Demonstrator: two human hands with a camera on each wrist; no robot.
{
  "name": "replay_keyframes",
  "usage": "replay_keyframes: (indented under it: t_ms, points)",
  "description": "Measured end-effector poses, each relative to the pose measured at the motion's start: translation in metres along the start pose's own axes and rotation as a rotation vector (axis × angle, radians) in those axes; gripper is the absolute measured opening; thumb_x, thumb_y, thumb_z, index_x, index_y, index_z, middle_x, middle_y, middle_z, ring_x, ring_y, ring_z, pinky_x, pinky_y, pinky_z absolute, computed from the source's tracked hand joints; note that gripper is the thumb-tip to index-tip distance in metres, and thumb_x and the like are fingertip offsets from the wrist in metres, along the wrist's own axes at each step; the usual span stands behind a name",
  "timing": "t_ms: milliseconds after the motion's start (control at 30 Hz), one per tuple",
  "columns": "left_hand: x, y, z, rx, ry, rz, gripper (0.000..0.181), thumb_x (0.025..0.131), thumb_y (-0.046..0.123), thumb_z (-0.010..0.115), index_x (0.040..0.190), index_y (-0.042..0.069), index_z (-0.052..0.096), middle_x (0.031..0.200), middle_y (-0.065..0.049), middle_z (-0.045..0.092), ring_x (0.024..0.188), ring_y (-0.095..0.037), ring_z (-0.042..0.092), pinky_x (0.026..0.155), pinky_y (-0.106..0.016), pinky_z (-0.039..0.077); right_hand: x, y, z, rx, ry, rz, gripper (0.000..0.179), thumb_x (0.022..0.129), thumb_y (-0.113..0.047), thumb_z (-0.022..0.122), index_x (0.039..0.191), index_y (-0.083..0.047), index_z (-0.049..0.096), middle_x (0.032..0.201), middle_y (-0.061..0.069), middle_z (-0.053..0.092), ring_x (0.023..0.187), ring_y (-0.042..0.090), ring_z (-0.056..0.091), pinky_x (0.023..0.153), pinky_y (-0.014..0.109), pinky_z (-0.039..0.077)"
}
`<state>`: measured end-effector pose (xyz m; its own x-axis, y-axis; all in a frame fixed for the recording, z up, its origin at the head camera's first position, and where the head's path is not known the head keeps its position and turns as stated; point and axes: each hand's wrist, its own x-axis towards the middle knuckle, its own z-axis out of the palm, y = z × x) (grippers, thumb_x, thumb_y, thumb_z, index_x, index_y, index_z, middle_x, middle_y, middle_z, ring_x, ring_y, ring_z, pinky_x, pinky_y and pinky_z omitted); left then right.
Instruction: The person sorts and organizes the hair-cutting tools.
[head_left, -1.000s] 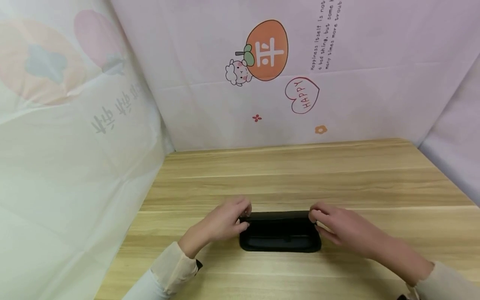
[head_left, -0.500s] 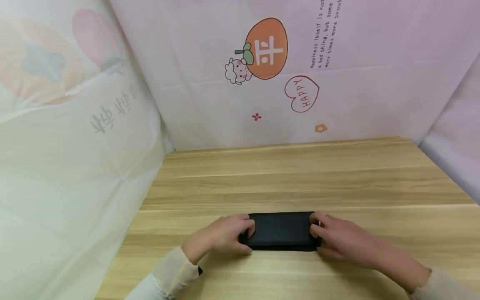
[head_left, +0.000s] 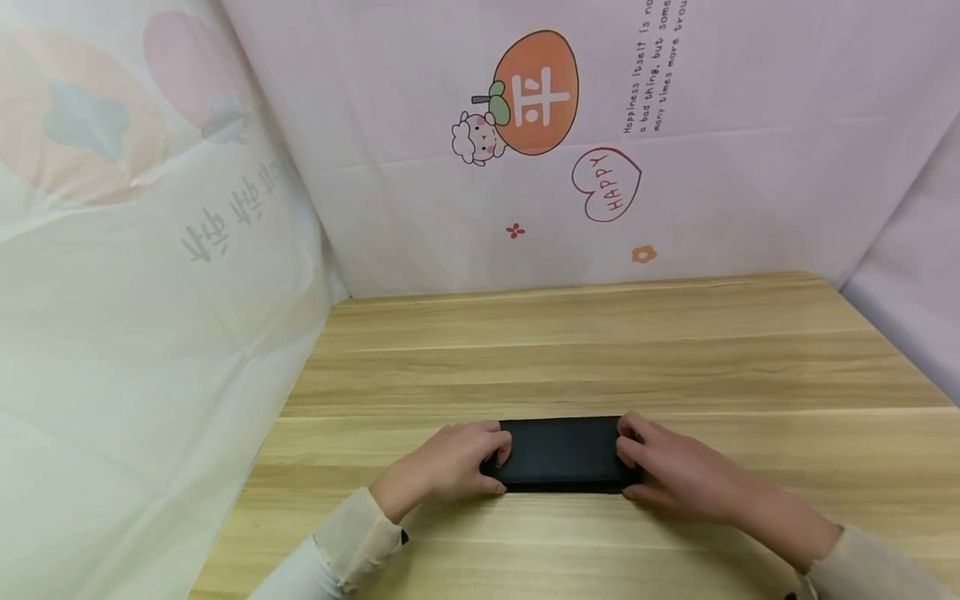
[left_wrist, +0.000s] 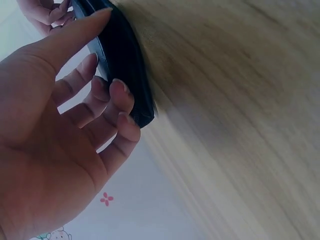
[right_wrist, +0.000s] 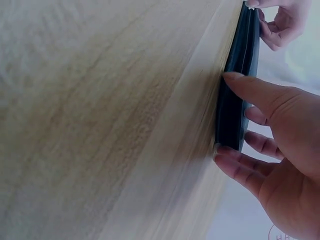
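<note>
A black, long rectangular glasses case [head_left: 562, 452] lies on the wooden table with its lid down. At its left end, my left hand [head_left: 459, 462] grips the case with curled fingers on the lid and the thumb at the front edge. My right hand [head_left: 678, 471] holds the opposite end in the same way. In the left wrist view the thumb lies along the front of the case [left_wrist: 122, 55], and the fingers bend round its end. The right wrist view has the thumb on the front side of the case [right_wrist: 231, 112]. Its inside is hidden.
The wood-grain table [head_left: 570, 358] stretches behind and around the case. White printed cloth [head_left: 420, 217] rises at the back, and more cloth [head_left: 150, 375] hangs at the left and right.
A second ago the case stood open with its tray showing. Its lid has since come down toward me, and the front gap has narrowed. Both hands moved with it and still hold the ends.
</note>
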<state>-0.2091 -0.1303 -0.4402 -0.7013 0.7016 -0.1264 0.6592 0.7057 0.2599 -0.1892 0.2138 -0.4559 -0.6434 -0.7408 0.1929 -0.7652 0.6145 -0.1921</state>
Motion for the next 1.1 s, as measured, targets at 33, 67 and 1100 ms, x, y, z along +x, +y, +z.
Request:
replay_keyframes:
  t_ms: [33,67,1100]
  points:
    - [0.001,0.0,0.0,0.006,0.005,0.001,0.033,0.084,0.037,0.086,0.091,0.024,0.056,0.089,0.009,0.05,0.075,-0.008,0.048,0.064,-0.026,0.04,0.0,0.0,0.0,-0.002,0.001,0.01,0.04,0.083,-0.036,0.086,0.089,-0.024,0.048,0.115,-0.005,0.046,0.08,0.005,0.043,0.064,0.021,0.04]
    - [0.001,-0.001,-0.001,0.014,0.009,0.001,0.033,0.084,0.037,0.086,0.091,0.024,0.056,0.089,0.009,0.051,0.075,-0.007,0.048,0.064,-0.026,0.04,0.0,0.001,-0.001,-0.003,0.0,0.019,0.039,0.084,-0.035,0.086,0.089,-0.024,0.049,0.116,-0.004,0.047,0.079,0.005,0.043,0.064,0.021,0.04]
    - [0.07,0.036,0.001,0.17,-0.087,0.059,0.06,0.084,0.062,0.077,0.128,0.029,0.051,0.139,0.004,0.05,0.13,-0.014,0.048,0.109,-0.039,0.04,0.025,0.076,-0.005,0.275,-0.06,0.117,0.009,0.095,-0.006,0.071,0.095,-0.013,0.077,0.09,-0.004,0.072,0.081,0.005,0.063,0.068,0.03,0.053]
